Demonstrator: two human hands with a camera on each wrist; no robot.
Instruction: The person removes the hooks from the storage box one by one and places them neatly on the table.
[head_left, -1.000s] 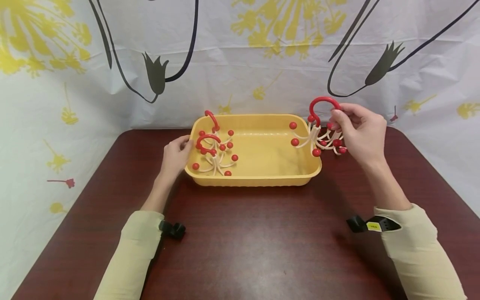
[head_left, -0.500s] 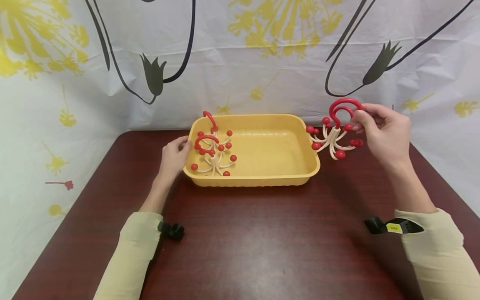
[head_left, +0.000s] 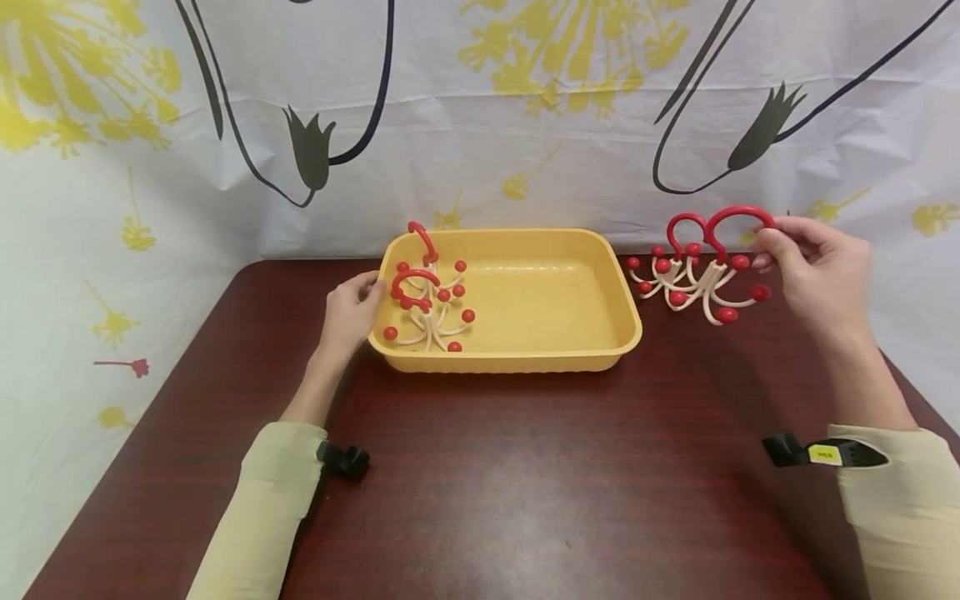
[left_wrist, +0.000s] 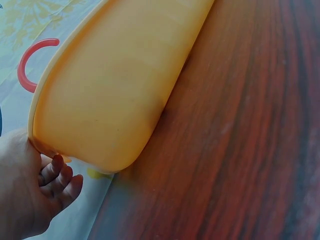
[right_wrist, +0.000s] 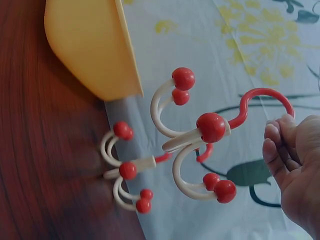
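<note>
My left hand grips the left end of the yellow plastic tub, its fingers curled under the rim in the left wrist view. In the tub's left part stand two small hangers, a far one and a near one, each with a red hook and curved cream arms tipped with red balls. Right of the tub, my right hand pinches the hook of a matching hanger, thumb against fingers. Behind the held one, a fourth-looking twin hanger stands on the table, partly overlapped by it.
The dark red-brown wooden table carries everything. Behind it hangs a white cloth printed with yellow and dark plant shapes, close to the tub's far side. A black wrist camera sits on the left sleeve.
My right hand has carried its hanger to the right, from over the tub's right end to beyond it, uncovering the hanger standing behind. My left hand and the tub have stayed put.
</note>
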